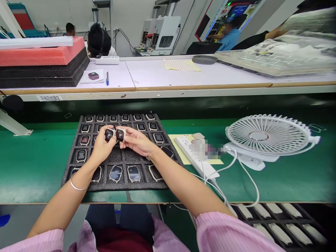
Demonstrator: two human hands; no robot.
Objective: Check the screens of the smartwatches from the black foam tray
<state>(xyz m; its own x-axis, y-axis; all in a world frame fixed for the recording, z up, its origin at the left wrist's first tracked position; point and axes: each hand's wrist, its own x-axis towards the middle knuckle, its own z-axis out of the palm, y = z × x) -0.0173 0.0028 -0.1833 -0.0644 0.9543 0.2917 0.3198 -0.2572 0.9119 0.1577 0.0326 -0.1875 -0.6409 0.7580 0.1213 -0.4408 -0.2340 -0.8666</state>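
My left hand [103, 145] grips a smartwatch body [109, 134] between thumb and fingers. Close beside it, my right hand [136, 140] pinches a second smartwatch body [120, 135]. Both dark faces are turned up toward me, nearly touching. Underneath lies a black foam tray [114, 159] with square pockets, most of them holding watch bodies with dark screens. In its front row sit a watch body [116, 173] and another watch body [133, 173] with pale, reflecting screens. My hands and forearms hide some of the pockets.
Right of the tray, a white power strip [196, 157] lies on yellow paper, with cables running to a white fan [265, 136]. A raised shelf [157, 75] crosses behind, bearing foam sheets [42, 56] at left and clear plastic trays [278, 57] at right. Other people sit beyond it.
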